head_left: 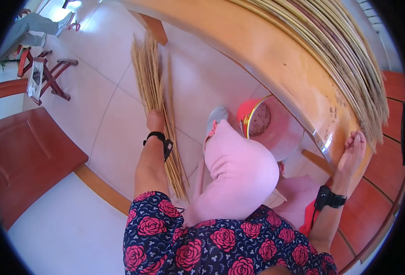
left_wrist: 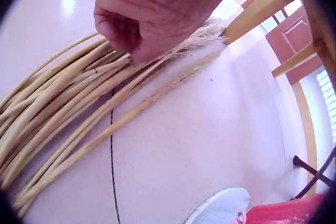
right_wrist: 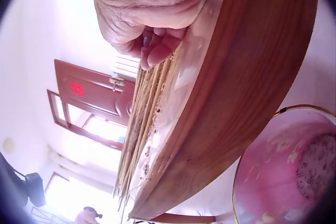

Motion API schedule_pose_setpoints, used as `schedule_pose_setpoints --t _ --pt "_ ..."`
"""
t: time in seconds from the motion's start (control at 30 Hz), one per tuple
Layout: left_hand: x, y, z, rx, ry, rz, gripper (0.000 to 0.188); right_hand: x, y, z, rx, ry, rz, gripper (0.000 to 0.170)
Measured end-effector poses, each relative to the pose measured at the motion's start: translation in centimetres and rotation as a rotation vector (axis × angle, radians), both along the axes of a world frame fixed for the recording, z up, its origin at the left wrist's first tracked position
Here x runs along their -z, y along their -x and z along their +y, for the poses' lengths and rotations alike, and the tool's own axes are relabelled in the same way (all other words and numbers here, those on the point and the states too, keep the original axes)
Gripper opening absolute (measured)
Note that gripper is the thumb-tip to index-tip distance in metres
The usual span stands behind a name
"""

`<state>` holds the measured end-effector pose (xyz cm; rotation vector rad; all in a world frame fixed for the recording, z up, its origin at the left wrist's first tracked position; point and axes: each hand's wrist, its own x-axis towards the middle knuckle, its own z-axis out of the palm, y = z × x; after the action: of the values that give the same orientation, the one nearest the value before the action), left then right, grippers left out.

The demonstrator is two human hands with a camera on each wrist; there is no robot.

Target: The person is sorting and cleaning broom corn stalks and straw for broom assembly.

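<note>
Your left hand [head_left: 155, 121] is closing around a bundle [head_left: 149, 78] of dry stalks, and its fingers are curling close together over them. This bundle is lying low along the floor [head_left: 115, 123]: the feathery heads are pointing away from you, near a table leg [head_left: 151, 26], and the bare ends are coming back toward your side. A few thin stalks are lying slightly apart, at the right of the bundle.

Your right hand [head_left: 351, 153] is resting at the edge of the table [head_left: 280, 59], just beside the feathery ends of a pile [head_left: 344, 50] of stalks. Its fingers are bending, but I cannot tell if they are pinching any stalk. On the table, near this pile, small dark bits [head_left: 334, 112] are lying scattered.

The bucket [head_left: 282, 135] is standing on the floor between your leg and the table, just beside the table's edge. It is pink, with a golden rim, and its mouth is facing up to you. Inside, many dark specks [head_left: 260, 118] are covering the round bottom; I cannot tell what they are. Some pale patches [right_wrist: 295, 155] are also showing on its inner wall.
</note>
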<state>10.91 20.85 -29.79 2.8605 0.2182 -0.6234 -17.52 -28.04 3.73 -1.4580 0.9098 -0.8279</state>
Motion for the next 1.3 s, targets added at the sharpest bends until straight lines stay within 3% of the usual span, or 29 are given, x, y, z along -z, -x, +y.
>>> schedule_pose_setpoints --t 0.17,0.3,0.37,0.47,0.57,0.67,0.77,0.87,0.97,1.07,1.17,1.3 --pt "-3.2 -1.8 -2.0 -0.075 0.065 -0.059 0.019 -0.1 -0.1 0.3 0.036 0.007 0.020 0.020" --pt "-1.9 -6.4 -1.1 -0.073 0.131 -0.171 0.021 -0.2 0.4 -0.1 0.022 0.004 0.033 0.021" --pt "-2.8 -8.3 -1.0 -0.134 0.249 -0.122 0.032 -0.2 0.5 -0.3 0.012 0.012 0.045 0.021" --pt "-1.9 -7.6 -0.5 -0.106 0.150 -0.420 0.070 -0.5 0.4 0.0 0.020 0.021 0.046 0.021" --pt "-1.8 -6.1 1.7 -0.386 0.242 -0.129 0.102 -0.7 0.2 0.4 0.049 0.019 0.062 0.021" --pt "1.2 -4.3 4.1 -0.516 0.242 -0.089 0.111 -0.9 0.0 0.4 0.075 0.005 0.072 0.021" --pt "-0.5 -3.0 5.0 -0.573 0.245 0.016 0.112 -1.3 -0.2 0.6 0.082 0.005 0.084 0.021" --pt "0.3 -2.6 6.9 -0.414 0.175 0.038 0.113 -1.4 0.4 0.1 0.069 0.012 0.091 0.022" --pt "5.6 -2.3 9.5 -0.388 0.301 -0.005 0.114 -1.1 0.6 -0.2 0.058 0.022 0.090 0.023" --pt "0.5 -3.0 5.8 -0.337 0.177 0.163 0.115 -1.1 0.8 -0.4 0.060 0.037 0.097 0.023" --pt "0.0 -2.8 3.0 -0.247 0.194 0.208 0.116 -1.1 0.9 -0.5 0.076 0.047 0.101 0.024" --pt "-0.3 0.2 -1.8 -0.111 0.072 0.014 0.118 -1.0 1.5 -1.0 0.062 0.030 0.106 0.024"
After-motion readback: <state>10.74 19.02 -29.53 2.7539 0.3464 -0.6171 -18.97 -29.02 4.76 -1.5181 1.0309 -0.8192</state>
